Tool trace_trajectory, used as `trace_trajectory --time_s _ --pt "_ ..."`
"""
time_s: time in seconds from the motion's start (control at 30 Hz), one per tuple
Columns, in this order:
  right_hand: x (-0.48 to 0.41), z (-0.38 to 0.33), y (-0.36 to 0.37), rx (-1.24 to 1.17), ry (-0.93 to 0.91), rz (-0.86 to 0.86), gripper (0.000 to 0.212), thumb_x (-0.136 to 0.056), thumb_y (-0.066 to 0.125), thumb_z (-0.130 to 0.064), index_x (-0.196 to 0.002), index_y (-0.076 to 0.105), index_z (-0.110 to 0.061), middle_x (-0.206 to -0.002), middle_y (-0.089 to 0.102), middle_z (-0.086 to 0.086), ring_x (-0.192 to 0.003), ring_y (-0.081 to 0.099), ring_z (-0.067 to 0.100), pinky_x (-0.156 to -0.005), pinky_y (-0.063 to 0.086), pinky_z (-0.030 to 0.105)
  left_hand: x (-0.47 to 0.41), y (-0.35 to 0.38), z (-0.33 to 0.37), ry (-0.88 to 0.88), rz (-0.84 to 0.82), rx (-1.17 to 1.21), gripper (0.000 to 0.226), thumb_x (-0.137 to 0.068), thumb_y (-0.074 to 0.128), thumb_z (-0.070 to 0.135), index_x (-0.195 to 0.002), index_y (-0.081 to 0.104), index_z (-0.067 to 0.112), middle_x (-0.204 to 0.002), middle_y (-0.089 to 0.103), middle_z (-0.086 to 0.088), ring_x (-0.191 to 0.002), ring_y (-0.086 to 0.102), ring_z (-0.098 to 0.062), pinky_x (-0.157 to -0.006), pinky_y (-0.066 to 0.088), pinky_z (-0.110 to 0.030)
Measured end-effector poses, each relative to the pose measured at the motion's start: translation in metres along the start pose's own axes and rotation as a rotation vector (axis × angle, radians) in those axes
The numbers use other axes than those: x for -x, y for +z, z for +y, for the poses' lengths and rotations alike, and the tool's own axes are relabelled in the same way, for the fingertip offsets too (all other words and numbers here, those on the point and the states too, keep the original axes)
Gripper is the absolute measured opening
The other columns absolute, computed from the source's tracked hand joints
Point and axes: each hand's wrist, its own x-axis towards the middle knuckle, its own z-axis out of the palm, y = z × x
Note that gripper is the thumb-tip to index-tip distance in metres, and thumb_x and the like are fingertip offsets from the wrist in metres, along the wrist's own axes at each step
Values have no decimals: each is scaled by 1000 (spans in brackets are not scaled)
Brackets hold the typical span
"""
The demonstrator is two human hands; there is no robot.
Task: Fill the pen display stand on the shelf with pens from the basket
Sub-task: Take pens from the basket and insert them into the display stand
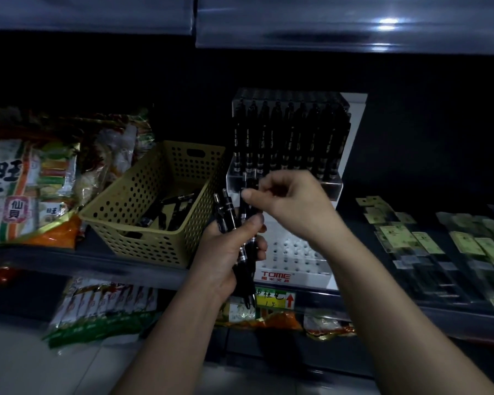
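Observation:
A clear and white pen display stand (294, 276) sits on the shelf, its back rows full of upright black pens (291, 138) and its front tier showing bare holes. My left hand (228, 252) grips a bundle of black pens (226, 212) in front of the stand's left side. Just above it, my right hand (291, 203) pinches the top of one pen from that bundle between thumb and fingers. To the left stands a tan perforated basket (143, 206) with several black pens lying at its bottom.
Snack bags (32, 181) lie left of the basket. Flat packets with yellow labels (428, 240) cover the shelf to the right. A price tag (274, 299) hangs on the shelf edge below the stand, with more snack packs (103, 312) on the lower shelf.

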Motion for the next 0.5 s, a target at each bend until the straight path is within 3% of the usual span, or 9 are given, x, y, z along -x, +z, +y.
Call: trace_trajectory --time_s 0.13,0.3,0.43,0.5 --pt "-3 5 5 -262 52 -5 19 -85 71 -25 -77 66 -8 -65 54 -3 -58 49 5 -51 38 15 2 -8 6 4 -10 -16 8 -85 64 10 -93 64 6 -70 65 -6 -53 58 -17 -47 49 -26" --pt "-9 5 3 -480 17 122 11 -87 68 -17 -96 65 -10 -71 63 -1 -63 60 9 -50 44 19 2 -22 9 -72 -13 -127 18 -88 63 20 -99 65 5 -73 69 -4 -50 56 -14 -44 46 -23" --pt "-8 10 15 -476 83 -105 12 -80 73 -10 -87 64 -6 -69 65 3 -64 63 14 -54 51 23 -1 -28 11 -42 33 -87 11 -87 64 20 -91 65 10 -71 67 -3 -47 50 -13 -39 36 -21" --pt "-7 14 23 -431 78 -129 11 -81 72 -10 -84 65 -3 -70 65 5 -66 63 15 -58 53 24 -1 -30 11 -54 52 -71 10 -87 64 20 -90 66 10 -72 68 -4 -48 51 -13 -39 36 -21"
